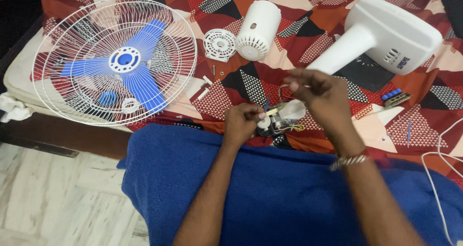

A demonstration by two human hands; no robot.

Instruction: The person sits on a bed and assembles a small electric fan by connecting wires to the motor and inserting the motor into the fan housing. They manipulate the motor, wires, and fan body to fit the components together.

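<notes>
My left hand (243, 123) grips a small fan motor assembly (284, 116) with coloured wires, held just above my blue-clad lap. My right hand (316, 94) is above it with fingertips pinched on a thin wire at the top of the assembly. A blue-handled tool (266, 102) sticks up beside my left hand. On the patterned bedspread (231, 82) lie the white fan guard (48, 58) with the blue three-blade propeller (125, 60) inside it, a white motor cover (258, 29), a round white vented cap (219, 44) and the white fan stand and base (386, 34).
Small screws and white pegs (207, 84) lie near the guard. A switch block with blue buttons (394, 97) sits at right. A white cable (434, 173) runs by my right side. A marble floor (58, 198) is at lower left, below the bed's edge.
</notes>
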